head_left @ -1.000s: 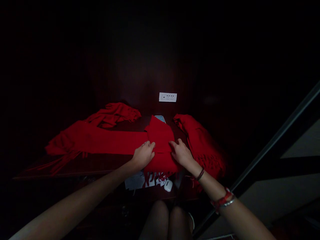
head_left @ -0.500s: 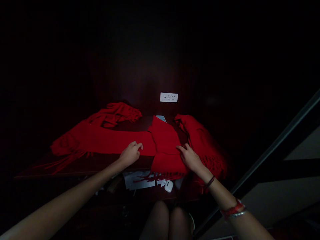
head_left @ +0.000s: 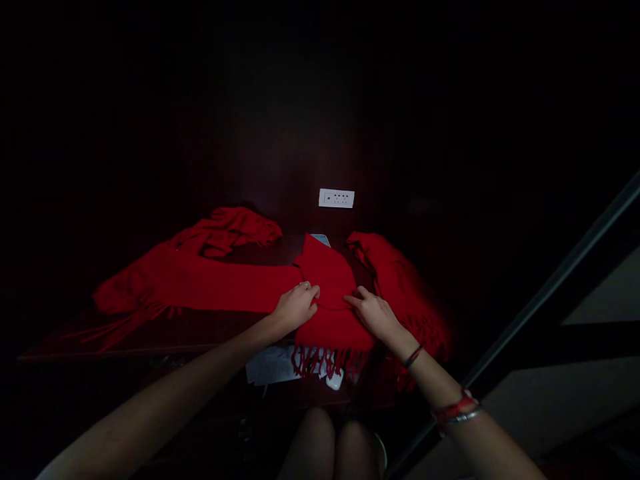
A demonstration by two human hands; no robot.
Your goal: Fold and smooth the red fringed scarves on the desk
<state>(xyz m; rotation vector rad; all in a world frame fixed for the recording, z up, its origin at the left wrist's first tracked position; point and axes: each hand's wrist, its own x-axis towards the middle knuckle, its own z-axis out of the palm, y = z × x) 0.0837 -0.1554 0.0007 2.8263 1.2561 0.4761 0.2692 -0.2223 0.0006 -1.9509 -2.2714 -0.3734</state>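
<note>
A long red scarf (head_left: 240,285) lies across the dark table, with its fringed end folded over and hanging past the front edge. My left hand (head_left: 296,308) is closed with bent fingers at the left side of the folded part, pinching the cloth. At the right side of that same fold, my right hand (head_left: 374,313) holds the fabric between thumb and fingers. Between the hands a crease runs across the scarf. The fingertips are partly hidden in the dim light.
Another bunched red fringed cloth (head_left: 400,280) lies to the right, and crumpled red cloth (head_left: 235,227) lies at the back left. A phone-like object (head_left: 321,239) shows behind the fold. Papers (head_left: 273,367) and a white case (head_left: 334,382) sit below the tabletop. A socket (head_left: 337,198) is on the wall.
My left hand has moved right, from the flat stretch of scarf onto the folded part. My right hand has shifted slightly left. The fringe hangs straighter and now covers part of the white case.
</note>
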